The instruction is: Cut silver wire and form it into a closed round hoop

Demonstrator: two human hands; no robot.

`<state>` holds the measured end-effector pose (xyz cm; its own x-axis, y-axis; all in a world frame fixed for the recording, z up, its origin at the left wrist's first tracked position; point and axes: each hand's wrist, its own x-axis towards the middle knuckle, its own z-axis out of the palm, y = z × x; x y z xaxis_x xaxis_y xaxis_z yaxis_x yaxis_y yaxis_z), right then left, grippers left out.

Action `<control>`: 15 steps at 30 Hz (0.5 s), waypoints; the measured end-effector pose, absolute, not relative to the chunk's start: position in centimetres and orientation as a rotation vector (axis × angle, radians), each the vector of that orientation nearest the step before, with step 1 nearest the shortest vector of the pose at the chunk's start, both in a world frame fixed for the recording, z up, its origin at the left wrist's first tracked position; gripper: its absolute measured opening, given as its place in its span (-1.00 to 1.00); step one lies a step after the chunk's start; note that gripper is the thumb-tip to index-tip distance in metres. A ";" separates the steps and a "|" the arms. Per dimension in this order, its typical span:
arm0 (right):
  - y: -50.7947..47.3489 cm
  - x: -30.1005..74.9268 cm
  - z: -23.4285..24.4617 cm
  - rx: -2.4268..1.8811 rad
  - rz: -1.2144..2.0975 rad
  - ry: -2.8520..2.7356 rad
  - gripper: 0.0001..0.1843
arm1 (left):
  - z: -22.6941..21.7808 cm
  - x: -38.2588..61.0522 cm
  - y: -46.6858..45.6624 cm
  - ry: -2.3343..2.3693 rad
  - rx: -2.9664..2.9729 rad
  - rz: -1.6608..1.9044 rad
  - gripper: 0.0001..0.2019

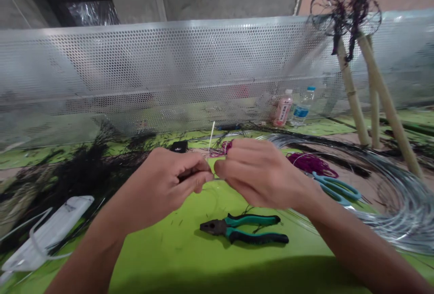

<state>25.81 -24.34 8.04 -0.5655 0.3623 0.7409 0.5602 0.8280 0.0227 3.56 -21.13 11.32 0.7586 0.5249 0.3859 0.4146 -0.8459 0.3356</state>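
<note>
My left hand (169,181) and my right hand (261,172) meet almost fingertip to fingertip above the green tabletop (162,258). Both are closed in a pinch on a thin wire (219,178), of which only a short piece shows between them. Most of it is hidden by the fingers. Just below the hands lie pliers (244,229) with green and black handles, jaws pointing left. Behind the fingers a thin white stick (211,135) stands up at a slant. Purple thread (226,147) shows partly behind my right hand.
A big coil of silvery wire (396,203) fills the right side, with blue-handled scissors (339,188) and a purple yarn bundle (313,163) near it. Black strands (98,167) and a white power strip (50,230) lie left. Bottles (283,108) and a bamboo stand (386,90) are at the back.
</note>
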 end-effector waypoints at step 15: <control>-22.6 20.3 2.7 -0.957 -0.001 -1.640 -0.73 | 11.1 4.1 -21.4 0.895 2.115 1.071 -0.73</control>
<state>20.26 -22.60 2.70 0.0136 0.5747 0.8182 0.5760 0.6644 -0.4762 4.09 -21.38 11.07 0.4475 0.7781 0.4408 0.2955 -0.5939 0.7483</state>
